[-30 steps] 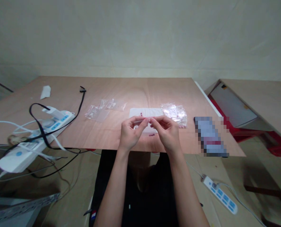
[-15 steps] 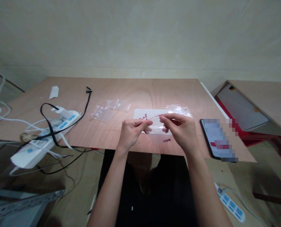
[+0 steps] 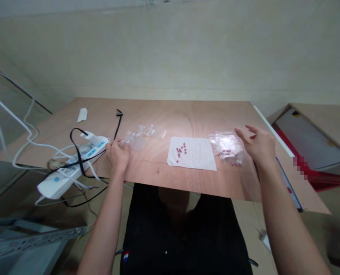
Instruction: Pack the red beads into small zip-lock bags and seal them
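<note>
My left hand (image 3: 118,156) is at the left part of the table, its fingertips by the near-left edge of several clear plastic bags (image 3: 138,142). Its fingers are slightly bent and apart, and nothing shows in them. On the right, my right hand (image 3: 258,144) hovers with thumb and fingers parted, holding nothing. Just left of it lies a pile of clear zip bags (image 3: 229,145), with small dark red pieces inside some. Between the hands, a white sheet (image 3: 198,154) lies flat, bearing several small round reddish pieces (image 3: 181,150).
A white power strip (image 3: 55,185) with tangled cables crosses the table's left edge. A black strap (image 3: 118,126) lies behind my left hand, and a white scrap (image 3: 82,114) is farther back. The phone (image 3: 287,183) is partly behind my right forearm.
My hands have parted from the bag with the red edge they held over the sheet. The left moved left to the clear bags, the right moved to the bag pile. The view shifted.
</note>
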Demonstrator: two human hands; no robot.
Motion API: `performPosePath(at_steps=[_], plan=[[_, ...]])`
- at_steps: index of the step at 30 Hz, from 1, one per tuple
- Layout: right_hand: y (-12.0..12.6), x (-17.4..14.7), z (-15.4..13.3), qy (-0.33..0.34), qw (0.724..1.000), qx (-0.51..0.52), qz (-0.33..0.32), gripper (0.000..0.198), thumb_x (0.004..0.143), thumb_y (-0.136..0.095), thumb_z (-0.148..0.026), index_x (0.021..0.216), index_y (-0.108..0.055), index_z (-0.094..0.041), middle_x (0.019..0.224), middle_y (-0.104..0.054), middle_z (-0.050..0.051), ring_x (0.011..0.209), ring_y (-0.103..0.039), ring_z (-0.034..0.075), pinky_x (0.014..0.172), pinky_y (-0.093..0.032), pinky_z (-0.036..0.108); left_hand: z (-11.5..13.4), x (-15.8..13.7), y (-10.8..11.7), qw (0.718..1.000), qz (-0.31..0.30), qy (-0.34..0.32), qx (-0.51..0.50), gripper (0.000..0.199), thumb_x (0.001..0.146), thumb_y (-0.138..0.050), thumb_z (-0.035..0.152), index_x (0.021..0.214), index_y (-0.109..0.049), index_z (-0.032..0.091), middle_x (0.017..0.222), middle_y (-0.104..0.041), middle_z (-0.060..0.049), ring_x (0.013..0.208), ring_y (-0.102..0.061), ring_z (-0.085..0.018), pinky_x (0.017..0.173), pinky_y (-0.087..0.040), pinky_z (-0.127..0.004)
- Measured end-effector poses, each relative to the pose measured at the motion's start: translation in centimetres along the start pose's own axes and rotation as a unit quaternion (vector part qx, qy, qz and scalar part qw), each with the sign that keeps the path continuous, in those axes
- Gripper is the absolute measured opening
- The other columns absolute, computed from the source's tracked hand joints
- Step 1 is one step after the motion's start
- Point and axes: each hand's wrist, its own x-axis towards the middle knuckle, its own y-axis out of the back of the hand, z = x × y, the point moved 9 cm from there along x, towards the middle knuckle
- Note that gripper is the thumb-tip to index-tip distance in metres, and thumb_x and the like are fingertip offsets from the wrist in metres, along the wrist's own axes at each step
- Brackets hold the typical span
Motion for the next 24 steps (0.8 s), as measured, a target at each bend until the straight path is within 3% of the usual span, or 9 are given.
performPosePath(at_steps=[3,7,11,14,17,19,21,24], plan=[[0.4,-1.6,-1.3,0.003,1.000,0.014,-0.020,0.053,0.080,-0.061,-0.051,0.113,-0.073,-0.010,0.086,-0.073,0.018,0.085,-0.068,0.033,0.081,-0.048,0.046,0.3,0.1,0.0,1.000,0.018,0.009,0.011,0.016,0.080,-0.061,0.020,0.093,-0.067,0.013,0.101,-0.062,-0.015,0.101,-0.059,-0.031,0.093,-0.046,-0.043],[1.2,-4.0,-3.1,0.005,0.997,0.068,-0.041,0.050,0.078,-0.060,-0.049,0.110,-0.074,-0.013,0.086,-0.073,0.016,0.077,-0.068,0.030,0.077,-0.049,0.045,1.6,-0.5,1.7,0.999,0.041,-0.026,0.015,0.013,0.081,-0.060,0.022,0.088,-0.068,0.016,0.095,-0.065,-0.012,0.094,-0.061,-0.029,0.086,-0.047,-0.039],[2.0,-6.3,-7.5,0.073,0.978,0.190,-0.045,0.042,0.081,-0.057,-0.048,0.105,-0.074,-0.018,0.094,-0.074,0.013,0.074,-0.069,0.024,0.063,-0.052,0.036,5.5,-2.5,5.0,0.987,0.079,-0.140,-0.015,0.013,0.085,-0.060,0.026,0.090,-0.069,0.018,0.080,-0.067,-0.006,0.079,-0.062,-0.024,0.079,-0.046,-0.035],[2.6,-7.7,-13.1,0.176,0.944,0.272,-0.066,0.030,0.087,-0.057,-0.040,0.101,-0.073,-0.019,0.107,-0.074,0.011,0.082,-0.069,0.021,0.068,-0.054,0.033,10.1,-4.8,6.2,0.960,0.061,-0.265,-0.070,0.013,0.088,-0.059,0.028,0.089,-0.070,0.021,0.082,-0.071,-0.005,0.080,-0.063,-0.023,0.080,-0.046,-0.035],[1.8,-8.3,-18.3,0.257,0.911,0.294,-0.132,0.020,0.089,-0.060,-0.031,0.100,-0.072,-0.020,0.104,-0.075,0.008,0.086,-0.069,0.019,0.075,-0.054,0.033,14.3,-7.3,6.2,0.922,0.010,-0.362,-0.139,0.014,0.090,-0.059,0.028,0.091,-0.071,0.022,0.088,-0.074,-0.005,0.087,-0.064,-0.022,0.082,-0.047,-0.036],[0.5,-8.5,-20.3,0.292,0.896,0.269,-0.199,0.013,0.086,-0.064,-0.026,0.093,-0.073,-0.020,0.094,-0.076,0.006,0.083,-0.069,0.018,0.074,-0.053,0.032,15.9,-8.4,6.0,0.904,-0.019,-0.388,-0.178,0.012,0.091,-0.059,0.026,0.092,-0.070,0.023,0.090,-0.075,-0.003,0.087,-0.064,-0.021,0.082,-0.048,-0.035],[-0.9,-8.7,-20.8,0.292,0.882,0.252,-0.269,0.005,0.083,-0.067,-0.020,0.085,-0.072,-0.018,0.081,-0.074,0.004,0.075,-0.069,0.016,0.069,-0.051,0.029,16.7,-9.0,5.7,0.894,-0.041,-0.392,-0.212,0.011,0.090,-0.059,0.024,0.092,-0.070,0.024,0.090,-0.075,-0.002,0.087,-0.065,-0.020,0.082,-0.049,-0.034],[-2.3,-9.1,-19.5,0.241,0.852,0.299,-0.356,0.003,0.081,-0.066,-0.013,0.081,-0.066,-0.016,0.068,-0.070,0.000,0.063,-0.066,0.013,0.061,-0.050,0.025,17.0,-9.7,4.9,0.883,-0.073,-0.384,-0.261,0.011,0.090,-0.059,0.022,0.091,-0.070,0.024,0.088,-0.074,-0.002,0.086,-0.065,-0.019,0.080,-0.050,-0.033]])
